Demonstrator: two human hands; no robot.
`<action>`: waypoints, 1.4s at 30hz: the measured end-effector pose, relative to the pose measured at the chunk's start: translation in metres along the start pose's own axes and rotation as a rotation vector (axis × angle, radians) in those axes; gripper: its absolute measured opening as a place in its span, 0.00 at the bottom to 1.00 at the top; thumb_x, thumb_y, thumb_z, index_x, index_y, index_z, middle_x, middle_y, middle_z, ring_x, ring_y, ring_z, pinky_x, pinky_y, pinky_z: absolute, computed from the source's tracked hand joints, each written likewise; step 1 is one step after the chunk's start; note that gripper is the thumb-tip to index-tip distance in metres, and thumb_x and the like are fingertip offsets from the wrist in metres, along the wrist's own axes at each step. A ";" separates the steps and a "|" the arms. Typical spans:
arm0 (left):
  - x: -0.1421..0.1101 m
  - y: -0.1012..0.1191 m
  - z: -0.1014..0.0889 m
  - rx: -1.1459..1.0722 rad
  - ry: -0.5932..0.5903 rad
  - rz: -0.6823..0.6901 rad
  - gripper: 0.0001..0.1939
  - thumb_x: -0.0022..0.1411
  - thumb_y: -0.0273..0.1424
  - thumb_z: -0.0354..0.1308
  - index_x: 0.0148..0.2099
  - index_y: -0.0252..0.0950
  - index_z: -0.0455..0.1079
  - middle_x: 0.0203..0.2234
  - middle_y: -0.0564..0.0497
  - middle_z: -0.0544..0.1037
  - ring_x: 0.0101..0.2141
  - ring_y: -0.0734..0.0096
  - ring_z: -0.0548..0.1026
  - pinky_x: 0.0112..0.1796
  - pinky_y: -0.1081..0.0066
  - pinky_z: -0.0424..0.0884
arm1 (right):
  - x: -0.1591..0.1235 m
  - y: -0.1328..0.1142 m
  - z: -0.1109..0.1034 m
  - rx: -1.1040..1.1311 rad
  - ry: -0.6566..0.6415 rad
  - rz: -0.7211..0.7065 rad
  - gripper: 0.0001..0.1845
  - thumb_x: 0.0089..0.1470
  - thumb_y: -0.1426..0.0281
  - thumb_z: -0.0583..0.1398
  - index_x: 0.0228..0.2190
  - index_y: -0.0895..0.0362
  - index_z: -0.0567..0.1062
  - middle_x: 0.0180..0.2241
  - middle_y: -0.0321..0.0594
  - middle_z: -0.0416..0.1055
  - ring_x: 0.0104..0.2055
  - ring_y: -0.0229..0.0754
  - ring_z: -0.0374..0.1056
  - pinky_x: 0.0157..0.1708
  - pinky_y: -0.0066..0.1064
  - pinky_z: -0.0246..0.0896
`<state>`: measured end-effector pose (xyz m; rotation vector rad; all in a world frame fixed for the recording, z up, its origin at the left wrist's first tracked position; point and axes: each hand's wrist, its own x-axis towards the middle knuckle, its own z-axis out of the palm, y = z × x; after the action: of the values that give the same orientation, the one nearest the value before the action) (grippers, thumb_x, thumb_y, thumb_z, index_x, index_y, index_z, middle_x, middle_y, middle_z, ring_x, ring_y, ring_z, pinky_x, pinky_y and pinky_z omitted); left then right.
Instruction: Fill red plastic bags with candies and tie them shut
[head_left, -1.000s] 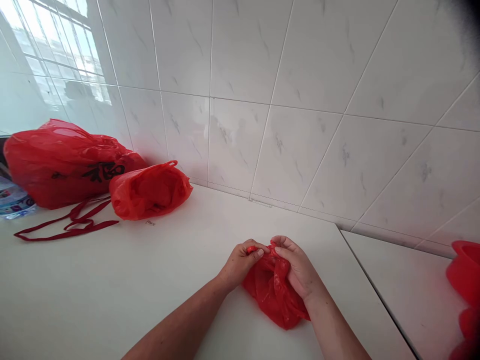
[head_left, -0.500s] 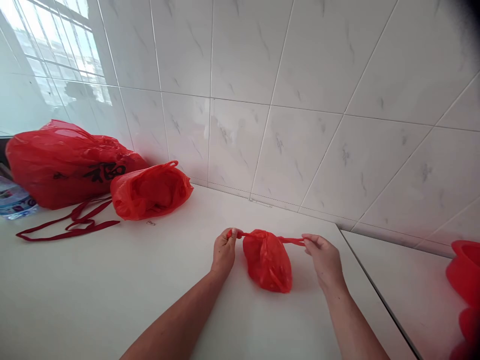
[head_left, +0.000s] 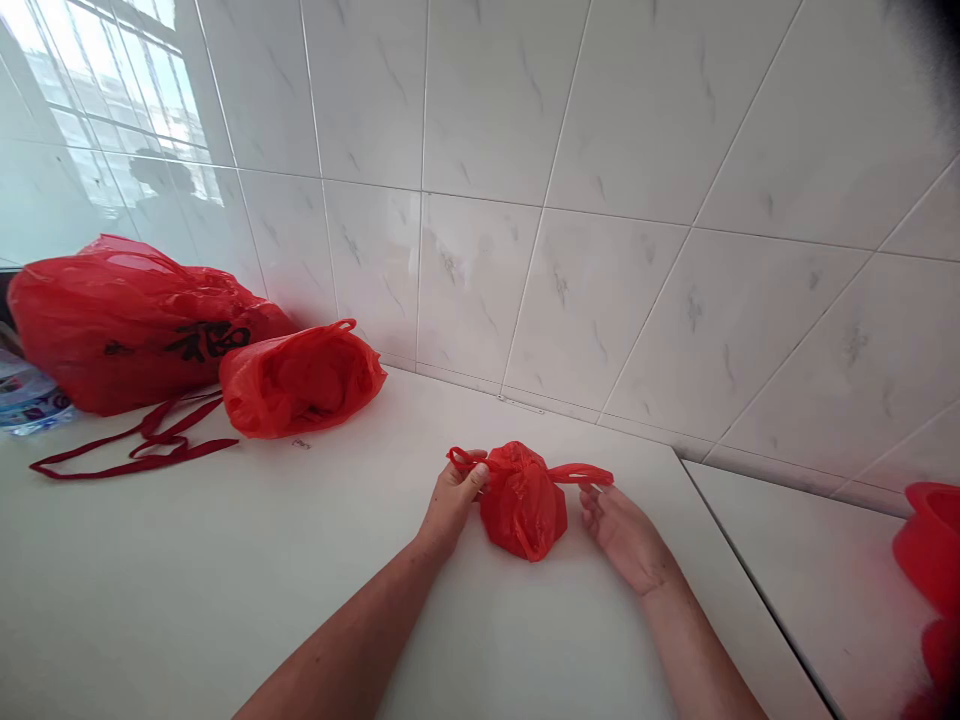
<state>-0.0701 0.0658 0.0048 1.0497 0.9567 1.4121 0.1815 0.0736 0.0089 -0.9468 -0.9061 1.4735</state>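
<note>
A small red plastic bag (head_left: 523,510), its neck gathered and its two handles stretched out sideways, sits on the white tabletop between my hands. My left hand (head_left: 450,505) is closed at the bag's left side, thumb on top near the base of the left handle. That handle's loop sticks out past the thumb. On the other side my right hand (head_left: 624,538) is half turned palm up, its fingers loosely bent and apart just under the right handle (head_left: 581,473). The loop lies over the fingertips, not gripped by them. What the bag contains is hidden.
At the back left stand a large red plastic bag (head_left: 142,330) with black lettering and an open red bag (head_left: 304,385). A dark red strap (head_left: 161,450) and a clear bottle (head_left: 30,395) lie near them. Red containers (head_left: 930,545) stand at the right. A tiled wall (head_left: 480,250) rises behind.
Both hands have moved inward. My right hand has let go of the right handle and turned palm up; my left has slid from the handle's end to the bag's side.
</note>
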 end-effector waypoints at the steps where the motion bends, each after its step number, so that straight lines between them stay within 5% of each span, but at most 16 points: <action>1: -0.001 0.000 0.002 -0.032 -0.051 -0.015 0.26 0.55 0.44 0.60 0.53 0.37 0.66 0.39 0.46 0.76 0.40 0.63 0.74 0.44 0.62 0.68 | 0.000 0.003 0.005 0.000 -0.044 0.026 0.18 0.44 0.63 0.67 0.39 0.52 0.76 0.42 0.38 0.72 0.42 0.40 0.67 0.38 0.30 0.66; 4: -0.003 -0.001 0.009 -0.039 -0.162 -0.017 0.28 0.54 0.41 0.62 0.55 0.37 0.65 0.48 0.43 0.74 0.49 0.57 0.70 0.49 0.59 0.65 | 0.003 0.010 0.021 -0.012 -0.094 0.001 0.16 0.46 0.60 0.65 0.38 0.53 0.76 0.42 0.39 0.73 0.41 0.42 0.67 0.37 0.32 0.64; 7: -0.006 0.002 0.010 0.094 -0.110 0.009 0.20 0.57 0.41 0.59 0.51 0.39 0.70 0.50 0.45 0.73 0.53 0.56 0.67 0.52 0.59 0.63 | 0.003 0.012 0.032 0.008 -0.057 -0.049 0.15 0.48 0.59 0.64 0.38 0.52 0.75 0.36 0.37 0.73 0.37 0.39 0.66 0.32 0.30 0.61; 13: -0.012 0.007 0.011 0.190 -0.155 -0.015 0.18 0.61 0.45 0.52 0.43 0.37 0.74 0.43 0.46 0.77 0.46 0.57 0.72 0.46 0.61 0.66 | -0.012 -0.003 0.046 -0.087 -0.114 -0.090 0.11 0.54 0.58 0.59 0.32 0.53 0.72 0.31 0.35 0.72 0.24 0.33 0.59 0.23 0.26 0.51; 17: -0.015 0.005 0.016 0.200 -0.247 -0.048 0.19 0.61 0.45 0.52 0.38 0.35 0.73 0.35 0.47 0.78 0.39 0.59 0.74 0.41 0.64 0.68 | -0.021 -0.013 0.061 -0.344 -0.103 -0.169 0.13 0.56 0.57 0.57 0.30 0.54 0.72 0.18 0.30 0.62 0.19 0.31 0.51 0.21 0.26 0.46; 21: -0.014 0.005 0.020 0.117 -0.225 -0.033 0.17 0.59 0.44 0.55 0.34 0.34 0.72 0.28 0.49 0.75 0.32 0.66 0.72 0.36 0.67 0.67 | -0.030 -0.014 0.074 -0.589 -0.205 -0.153 0.16 0.55 0.56 0.56 0.28 0.55 0.74 0.22 0.34 0.67 0.24 0.36 0.60 0.25 0.29 0.55; 27: -0.012 0.010 0.023 0.035 -0.127 -0.003 0.13 0.57 0.39 0.58 0.30 0.33 0.69 0.24 0.53 0.72 0.28 0.73 0.68 0.32 0.72 0.65 | -0.034 -0.002 0.081 -0.827 -0.255 -0.097 0.20 0.54 0.61 0.56 0.49 0.46 0.70 0.34 0.36 0.74 0.34 0.43 0.70 0.33 0.34 0.64; 29: -0.014 0.011 0.025 0.044 -0.152 0.008 0.12 0.57 0.38 0.58 0.31 0.33 0.69 0.25 0.52 0.72 0.28 0.72 0.69 0.32 0.71 0.66 | -0.032 0.001 0.081 -0.861 -0.246 -0.063 0.19 0.52 0.63 0.57 0.47 0.46 0.71 0.30 0.35 0.74 0.31 0.43 0.70 0.31 0.34 0.64; 33: -0.025 0.013 0.033 0.181 -0.223 0.132 0.08 0.58 0.35 0.57 0.37 0.35 0.67 0.31 0.50 0.74 0.34 0.69 0.71 0.36 0.69 0.67 | -0.025 0.005 0.079 -0.779 -0.200 -0.042 0.10 0.51 0.62 0.57 0.34 0.51 0.76 0.28 0.36 0.73 0.31 0.44 0.70 0.30 0.34 0.63; 37: -0.033 0.010 0.040 0.479 -0.224 0.322 0.20 0.45 0.27 0.65 0.41 0.39 0.64 0.39 0.51 0.72 0.38 0.68 0.70 0.38 0.70 0.67 | -0.022 0.006 0.076 -0.605 -0.155 -0.037 0.11 0.49 0.61 0.60 0.33 0.54 0.75 0.32 0.38 0.73 0.34 0.44 0.69 0.32 0.32 0.62; 42: -0.029 0.002 0.040 0.666 -0.200 0.333 0.03 0.54 0.25 0.56 0.32 0.38 0.67 0.33 0.53 0.71 0.33 0.72 0.69 0.34 0.72 0.66 | -0.022 0.007 0.068 -0.486 -0.118 -0.008 0.14 0.50 0.57 0.60 0.28 0.55 0.71 0.22 0.31 0.64 0.24 0.33 0.58 0.25 0.26 0.53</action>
<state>-0.0316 0.0364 0.0152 1.8786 1.1722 1.2324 0.1176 0.0486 0.0305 -1.2107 -1.3920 1.3354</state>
